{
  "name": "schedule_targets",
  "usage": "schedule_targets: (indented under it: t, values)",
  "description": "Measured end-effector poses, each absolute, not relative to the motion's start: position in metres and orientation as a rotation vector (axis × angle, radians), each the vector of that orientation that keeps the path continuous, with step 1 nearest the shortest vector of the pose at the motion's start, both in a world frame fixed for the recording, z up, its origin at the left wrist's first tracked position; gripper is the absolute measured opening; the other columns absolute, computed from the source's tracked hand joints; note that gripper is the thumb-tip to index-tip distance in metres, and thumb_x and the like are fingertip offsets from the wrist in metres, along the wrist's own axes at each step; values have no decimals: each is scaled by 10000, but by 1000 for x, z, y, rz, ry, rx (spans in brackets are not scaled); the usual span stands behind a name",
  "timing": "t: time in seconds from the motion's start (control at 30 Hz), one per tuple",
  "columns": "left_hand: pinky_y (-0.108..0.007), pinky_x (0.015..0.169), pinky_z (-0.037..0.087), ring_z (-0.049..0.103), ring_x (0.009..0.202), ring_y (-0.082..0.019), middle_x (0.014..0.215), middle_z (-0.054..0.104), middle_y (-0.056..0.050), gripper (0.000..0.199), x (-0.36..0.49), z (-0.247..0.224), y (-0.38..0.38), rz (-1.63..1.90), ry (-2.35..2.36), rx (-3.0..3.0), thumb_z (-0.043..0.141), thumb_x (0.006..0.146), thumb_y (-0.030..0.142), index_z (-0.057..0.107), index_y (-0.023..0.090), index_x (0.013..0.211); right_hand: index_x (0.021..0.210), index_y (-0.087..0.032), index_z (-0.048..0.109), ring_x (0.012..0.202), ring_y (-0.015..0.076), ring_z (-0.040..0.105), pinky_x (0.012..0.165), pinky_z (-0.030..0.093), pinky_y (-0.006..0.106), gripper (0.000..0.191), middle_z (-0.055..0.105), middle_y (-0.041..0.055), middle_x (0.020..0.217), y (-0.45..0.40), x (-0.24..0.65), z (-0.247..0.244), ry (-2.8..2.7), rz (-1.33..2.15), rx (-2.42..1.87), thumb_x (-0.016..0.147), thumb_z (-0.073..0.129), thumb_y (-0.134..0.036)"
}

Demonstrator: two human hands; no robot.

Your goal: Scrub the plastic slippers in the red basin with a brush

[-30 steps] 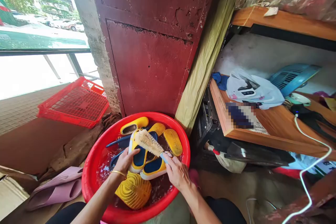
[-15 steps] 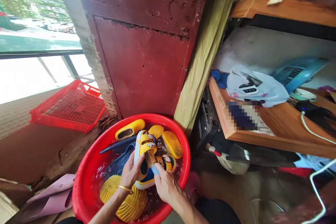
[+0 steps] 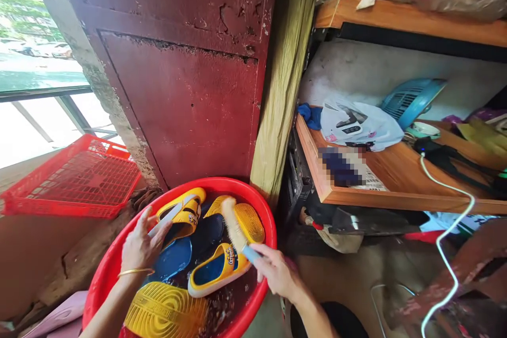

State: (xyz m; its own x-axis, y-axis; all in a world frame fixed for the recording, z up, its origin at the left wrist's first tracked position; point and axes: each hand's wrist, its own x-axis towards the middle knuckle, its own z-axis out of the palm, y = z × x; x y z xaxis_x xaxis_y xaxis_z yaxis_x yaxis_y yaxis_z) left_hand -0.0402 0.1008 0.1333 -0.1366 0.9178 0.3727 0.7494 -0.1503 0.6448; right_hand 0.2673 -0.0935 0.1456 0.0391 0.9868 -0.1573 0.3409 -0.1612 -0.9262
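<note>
My left hand (image 3: pixel 140 245), with a gold bangle at the wrist, is closed on the heel end of a yellow slipper (image 3: pixel 190 211) at the basin's far left. In my right hand (image 3: pixel 277 272) is a scrub brush (image 3: pixel 235 227), gripped by its blue-grey handle, bristle head pointing up and away above the basin. Below the brush a second yellow slipper (image 3: pixel 216 273) with a blue insole lies upright. Yellow soles face up at the near side (image 3: pixel 166 309) and far right (image 3: pixel 251 222). Blue slippers (image 3: pixel 172 261) lie between them in water. All are inside the red basin (image 3: pixel 263 288).
A maroon door (image 3: pixel 190 90) and a wooden post (image 3: pixel 277 116) stand behind the basin. On the left are a red plastic crate (image 3: pixel 79 179) and pink slippers (image 3: pixel 59 317). To the right, a wooden shelf (image 3: pixel 380 203) holds a plastic bag (image 3: pixel 360 127) and a blue fan (image 3: pixel 414 100).
The slipper in my left hand has moved from the basin's middle to its far left. The brush has come out of that slipper and moved right. The view has shifted rightward.
</note>
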Motion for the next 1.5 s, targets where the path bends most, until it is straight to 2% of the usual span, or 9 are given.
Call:
schedule_targets:
  t: [0.13, 0.33, 0.5, 0.6, 0.73, 0.87, 1.2, 1.4, 1.5]
  values:
    - [-570, 1082, 358, 520, 1278, -423, 1338, 602, -218, 646, -34, 138, 89, 1127, 2009, 2091, 416, 871, 578, 527, 147, 1339, 1308, -150, 588, 418, 100, 436, 439, 356, 215, 589, 531, -50, 585, -87, 281, 124, -1147, 936, -1672, 926, 391, -553]
    - [-399, 869, 519, 699, 837, -299, 872, 761, -77, 335, -38, 114, 53, 407, 1467, 2032, 658, 663, 493, 720, 281, 915, 1278, -168, 616, 548, 119, 564, 545, 440, 215, 453, 586, -37, 630, -87, 269, 132, -1302, 950, -1587, 930, 434, -396]
    - [-595, 1119, 311, 449, 1370, -443, 1505, 487, -205, 909, -50, 87, 9, -535, 1419, 2331, 722, 497, 341, 582, 203, 1385, 1290, -192, 628, 630, 138, 620, 606, 472, 223, 433, 665, -15, 707, -82, 259, 122, -1430, 900, -1603, 901, 479, -308]
    - [-609, 1150, 253, 382, 1427, -416, 1553, 403, -230, 885, -46, 70, -4, -653, 1432, 2396, 634, 636, 350, 462, 174, 1485, 1265, -200, 653, 642, 151, 639, 619, 484, 228, 423, 692, -1, 710, -77, 253, 107, -1493, 836, -1654, 896, 468, -289]
    - [-621, 1170, 188, 369, 1438, -400, 1509, 455, -260, 667, -38, 51, -4, -507, 1424, 2542, 500, 777, 277, 526, 160, 1433, 1262, -196, 660, 682, 176, 679, 652, 513, 255, 434, 744, 46, 849, -72, 244, 91, -1571, 777, -1670, 903, 446, -314]
    - [-601, 1171, 189, 452, 1359, -437, 1382, 571, -241, 776, -36, 56, 4, -486, 1350, 2526, 675, 612, 344, 579, 193, 1367, 1269, -221, 661, 715, 197, 703, 676, 536, 280, 442, 753, 66, 953, -69, 242, 81, -1560, 732, -1679, 918, 447, -383]
    - [-492, 1016, 405, 579, 1100, -384, 1127, 652, -108, 693, -64, 133, 15, 22, 1276, 2368, 786, 513, 454, 700, 296, 1182, 1299, -181, 607, 542, 145, 619, 572, 500, 242, 511, 660, -5, 688, -61, 245, 79, -1417, 853, -1777, 939, 385, -469]
    - [-372, 838, 532, 664, 970, -316, 1012, 725, -85, 647, -77, 157, 38, 679, 1108, 1410, 867, 540, 388, 706, 223, 1144, 1332, -144, 565, 484, 141, 591, 502, 492, 236, 515, 645, -5, 664, -56, 247, 74, -1362, 857, -1866, 951, 349, -416]
    - [-344, 664, 558, 697, 759, -264, 856, 747, -100, 532, -57, 155, 42, 845, 1071, 949, 805, 671, 492, 711, 155, 1073, 1343, -143, 569, 704, 179, 699, 685, 572, 277, 518, 734, 81, 895, -61, 241, 75, -1437, 656, -1773, 974, 342, -427]
